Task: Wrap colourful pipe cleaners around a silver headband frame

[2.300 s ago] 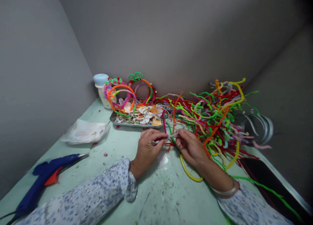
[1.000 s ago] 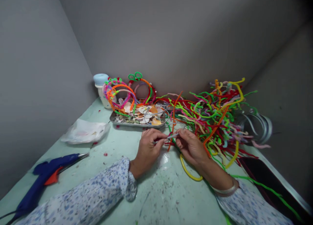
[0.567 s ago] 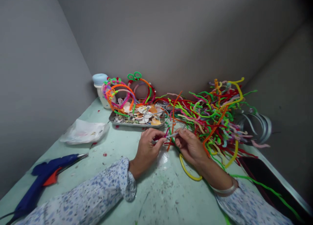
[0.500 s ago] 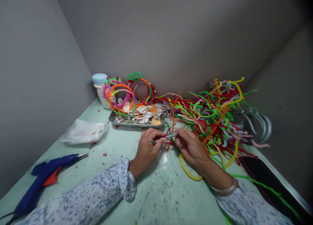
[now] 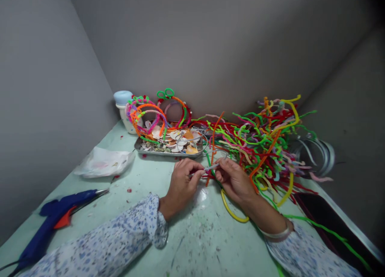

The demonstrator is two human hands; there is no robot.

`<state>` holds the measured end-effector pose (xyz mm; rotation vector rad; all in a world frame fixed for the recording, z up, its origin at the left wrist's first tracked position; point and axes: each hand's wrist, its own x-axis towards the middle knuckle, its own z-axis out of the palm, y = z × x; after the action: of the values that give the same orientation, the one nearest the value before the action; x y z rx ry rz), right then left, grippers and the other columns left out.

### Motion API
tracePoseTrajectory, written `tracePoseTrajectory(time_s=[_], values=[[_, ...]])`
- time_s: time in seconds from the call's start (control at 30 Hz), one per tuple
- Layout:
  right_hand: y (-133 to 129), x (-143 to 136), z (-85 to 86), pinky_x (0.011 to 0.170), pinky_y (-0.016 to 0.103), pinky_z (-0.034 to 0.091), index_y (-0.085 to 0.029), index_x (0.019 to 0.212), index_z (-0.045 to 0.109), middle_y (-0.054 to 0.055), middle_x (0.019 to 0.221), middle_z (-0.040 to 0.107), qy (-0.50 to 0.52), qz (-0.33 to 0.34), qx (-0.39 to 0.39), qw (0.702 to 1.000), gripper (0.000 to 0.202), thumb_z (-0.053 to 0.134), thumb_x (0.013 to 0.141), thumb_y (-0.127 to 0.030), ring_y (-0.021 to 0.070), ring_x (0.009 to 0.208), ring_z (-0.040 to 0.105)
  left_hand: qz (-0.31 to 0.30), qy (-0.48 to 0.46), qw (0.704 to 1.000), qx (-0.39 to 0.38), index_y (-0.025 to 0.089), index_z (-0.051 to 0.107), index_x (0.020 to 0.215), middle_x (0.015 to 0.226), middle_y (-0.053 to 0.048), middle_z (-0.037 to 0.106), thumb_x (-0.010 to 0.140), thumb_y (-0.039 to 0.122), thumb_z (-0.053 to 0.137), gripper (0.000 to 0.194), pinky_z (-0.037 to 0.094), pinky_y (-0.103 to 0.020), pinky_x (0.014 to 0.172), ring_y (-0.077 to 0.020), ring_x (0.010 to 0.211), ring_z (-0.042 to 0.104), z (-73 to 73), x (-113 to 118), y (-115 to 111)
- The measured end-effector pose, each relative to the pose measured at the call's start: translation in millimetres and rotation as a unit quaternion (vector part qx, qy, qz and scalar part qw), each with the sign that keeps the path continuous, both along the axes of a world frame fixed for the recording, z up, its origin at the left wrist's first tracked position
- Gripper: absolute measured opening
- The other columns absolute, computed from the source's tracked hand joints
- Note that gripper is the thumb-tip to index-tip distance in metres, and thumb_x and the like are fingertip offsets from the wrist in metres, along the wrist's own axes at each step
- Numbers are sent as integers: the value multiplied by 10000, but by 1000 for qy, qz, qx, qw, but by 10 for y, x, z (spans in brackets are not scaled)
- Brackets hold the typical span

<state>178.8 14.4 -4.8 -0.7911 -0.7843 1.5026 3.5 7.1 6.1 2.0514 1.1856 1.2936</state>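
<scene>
Gray walls [image 5: 192, 48] stand behind a pale green desk [image 5: 144, 241]. A big pile of bright, fuzzy pipe cleaners [image 5: 255, 136] sits on it. Nearer, the left hand [image 5: 183, 185] and right hand [image 5: 236, 181], each grip pinched tight, hold a thin gray band [image 5: 211, 166] between them.

Open foreground tabletop [image 5: 197, 239], tray [image 5: 168, 154] behind, pipe-cleaner heap [image 5: 255, 142] right

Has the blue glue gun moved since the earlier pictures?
No. The blue glue gun lies where it did, its metal tip left of the same red spot on the table.
</scene>
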Motion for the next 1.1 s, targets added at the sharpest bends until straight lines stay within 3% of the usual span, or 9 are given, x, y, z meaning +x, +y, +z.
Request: tracePoseTrajectory(time_s=[0.77,1.1], values=[[9,2,-2,447,166,414,-195,701,635,-40,573,580,1,-15,4,1000,242,805,728,-365,77,487,533,-8,-1,999,-35,196,659,871,871,-31,661,884,215,597,66,433,-363,804,-193,860,582,-40,-4,48],[9,10,-23,442,201,413,-209,729,640,-34,589,578,-8,-11,8,1000,208,774,758,-365,98,493,526,-21,5,999,-37,193,630,799,804,-25,635,889,216,562,115,434,-334,760,-188,814,577,10,-2,17]])
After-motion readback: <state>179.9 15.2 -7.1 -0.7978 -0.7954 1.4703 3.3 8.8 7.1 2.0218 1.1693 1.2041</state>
